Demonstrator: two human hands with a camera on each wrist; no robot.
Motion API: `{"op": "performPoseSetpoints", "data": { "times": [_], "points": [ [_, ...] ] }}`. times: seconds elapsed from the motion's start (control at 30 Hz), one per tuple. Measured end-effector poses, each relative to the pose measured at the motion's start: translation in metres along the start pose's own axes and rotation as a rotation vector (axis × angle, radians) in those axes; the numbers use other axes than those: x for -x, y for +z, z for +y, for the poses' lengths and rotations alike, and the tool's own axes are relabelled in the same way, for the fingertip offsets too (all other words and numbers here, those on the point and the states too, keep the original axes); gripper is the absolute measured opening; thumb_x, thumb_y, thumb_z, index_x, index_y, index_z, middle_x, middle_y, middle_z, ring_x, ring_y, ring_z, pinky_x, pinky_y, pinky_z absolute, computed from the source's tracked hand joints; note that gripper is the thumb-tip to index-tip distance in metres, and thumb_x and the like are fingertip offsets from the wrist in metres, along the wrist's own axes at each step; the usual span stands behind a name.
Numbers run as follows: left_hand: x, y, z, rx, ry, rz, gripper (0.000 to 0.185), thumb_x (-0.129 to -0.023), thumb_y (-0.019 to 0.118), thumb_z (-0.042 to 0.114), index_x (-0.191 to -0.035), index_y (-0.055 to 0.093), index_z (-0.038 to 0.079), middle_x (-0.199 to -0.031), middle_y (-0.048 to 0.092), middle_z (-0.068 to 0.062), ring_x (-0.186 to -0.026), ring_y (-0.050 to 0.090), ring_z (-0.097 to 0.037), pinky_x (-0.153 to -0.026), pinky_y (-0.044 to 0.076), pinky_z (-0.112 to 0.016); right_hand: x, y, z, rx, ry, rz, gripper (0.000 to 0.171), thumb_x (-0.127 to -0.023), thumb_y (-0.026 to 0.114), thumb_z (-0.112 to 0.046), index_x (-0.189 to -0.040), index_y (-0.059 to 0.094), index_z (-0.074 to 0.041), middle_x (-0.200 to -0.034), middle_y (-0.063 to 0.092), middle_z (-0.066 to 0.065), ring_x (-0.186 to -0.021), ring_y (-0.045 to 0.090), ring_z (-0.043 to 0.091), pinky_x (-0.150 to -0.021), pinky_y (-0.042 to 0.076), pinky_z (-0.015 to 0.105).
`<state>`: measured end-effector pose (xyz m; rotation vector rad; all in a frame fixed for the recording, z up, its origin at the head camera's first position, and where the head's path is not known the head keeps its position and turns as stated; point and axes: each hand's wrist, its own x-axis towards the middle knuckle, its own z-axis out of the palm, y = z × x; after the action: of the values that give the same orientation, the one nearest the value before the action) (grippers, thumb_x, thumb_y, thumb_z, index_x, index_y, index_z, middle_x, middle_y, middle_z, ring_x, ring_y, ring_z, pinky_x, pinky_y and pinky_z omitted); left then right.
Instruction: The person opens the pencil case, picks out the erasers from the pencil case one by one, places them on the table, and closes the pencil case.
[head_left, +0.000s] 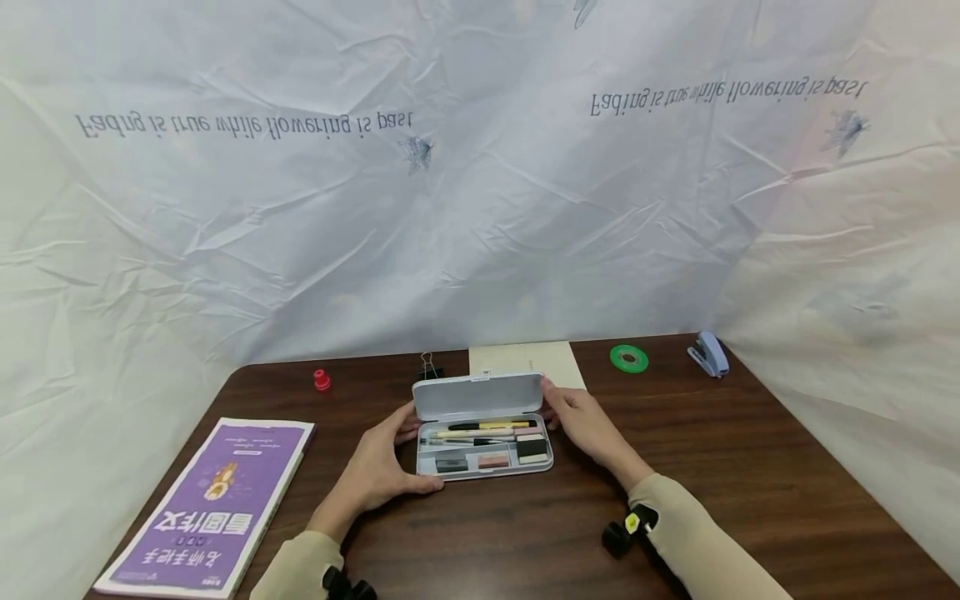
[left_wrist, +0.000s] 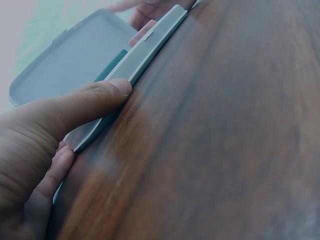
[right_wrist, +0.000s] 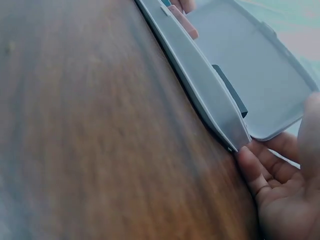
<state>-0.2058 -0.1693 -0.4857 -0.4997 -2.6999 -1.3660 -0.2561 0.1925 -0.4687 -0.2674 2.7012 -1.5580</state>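
A pale grey pencil case [head_left: 485, 477] lies on the table with its lid [head_left: 480, 398] raised at the back. Inside are several pens and pencils [head_left: 480, 432], a black-and-white eraser [head_left: 532, 450], a pinkish block [head_left: 492, 461] and a dark grey-green piece [head_left: 452, 465]. My left hand [head_left: 375, 467] grips the case's left end, its thumb [left_wrist: 107, 95] against the front wall and its fingers round the side. At the right end, my right hand [head_left: 588, 423] holds the lid's edge, with other fingertips [right_wrist: 250, 162] touching the case's corner.
A purple book [head_left: 210, 508] lies at the left. Along the back are a red stamp-like piece [head_left: 322, 381], a black binder clip [head_left: 430, 371], a cream paper pad [head_left: 558, 367], a green tape roll [head_left: 628, 359] and a blue stapler [head_left: 708, 355]. White curtains hang behind.
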Motion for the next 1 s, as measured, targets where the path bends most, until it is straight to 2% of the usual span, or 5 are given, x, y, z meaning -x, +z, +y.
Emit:
{"op": "performPoseSetpoints", "data": {
  "times": [0.17, 0.33, 0.5, 0.73, 1.0],
  "points": [
    [0.000, -0.001, 0.002, 0.029, -0.006, 0.009, 0.137, -0.060, 0.114, 0.042, -0.171, 0.041, 0.009, -0.145, 0.070, -0.007, -0.134, 0.070, -0.022, -0.117, 0.057, -0.043, -0.004, 0.000, 0.000, -0.016, -0.007, 0.006, 0.051, -0.119, 0.054, -0.043, -0.099, 0.081, -0.005, -0.092, 0.074, 0.007, -0.080, 0.068, 0.020, -0.072, 0.059, 0.028],
    [0.001, -0.003, 0.005, 0.055, -0.014, 0.015, 0.141, -0.058, 0.115, 0.039, -0.173, 0.038, 0.010, -0.143, 0.071, -0.008, -0.132, 0.072, -0.024, -0.116, 0.058, -0.044, -0.006, 0.001, -0.002, 0.005, -0.006, 0.031, 0.042, -0.118, 0.060, -0.035, -0.095, 0.082, -0.007, -0.086, 0.073, 0.006, -0.075, 0.067, 0.018, -0.067, 0.060, 0.026],
    [0.001, -0.006, 0.006, 0.107, -0.013, 0.030, 0.138, -0.055, 0.116, 0.034, -0.166, 0.038, 0.012, -0.140, 0.069, -0.009, -0.130, 0.072, -0.026, -0.115, 0.059, -0.041, -0.006, 0.000, -0.005, 0.011, 0.001, 0.042, 0.038, -0.116, 0.063, -0.032, -0.096, 0.083, -0.006, -0.085, 0.073, 0.005, -0.074, 0.067, 0.017, -0.066, 0.059, 0.025],
    [0.002, -0.009, 0.003, 0.062, 0.009, 0.033, 0.107, -0.058, 0.115, 0.041, -0.148, 0.063, 0.015, -0.137, 0.070, -0.003, -0.124, 0.072, -0.020, -0.110, 0.062, -0.037, -0.005, 0.000, -0.008, -0.028, 0.011, 0.034, 0.033, -0.115, 0.065, -0.030, -0.104, 0.083, -0.005, -0.090, 0.075, 0.006, -0.078, 0.070, 0.018, -0.068, 0.062, 0.026],
    [0.002, -0.010, 0.005, 0.014, 0.021, 0.007, 0.096, -0.065, 0.111, 0.045, -0.146, 0.068, 0.016, -0.142, 0.070, 0.000, -0.125, 0.073, -0.021, -0.110, 0.062, -0.042, 0.000, -0.035, -0.021, -0.061, -0.130, 0.143, 0.019, -0.107, 0.077, -0.018, -0.118, 0.075, -0.004, -0.108, 0.076, 0.012, -0.091, 0.071, 0.018, -0.076, 0.060, 0.022]
  ]
}}
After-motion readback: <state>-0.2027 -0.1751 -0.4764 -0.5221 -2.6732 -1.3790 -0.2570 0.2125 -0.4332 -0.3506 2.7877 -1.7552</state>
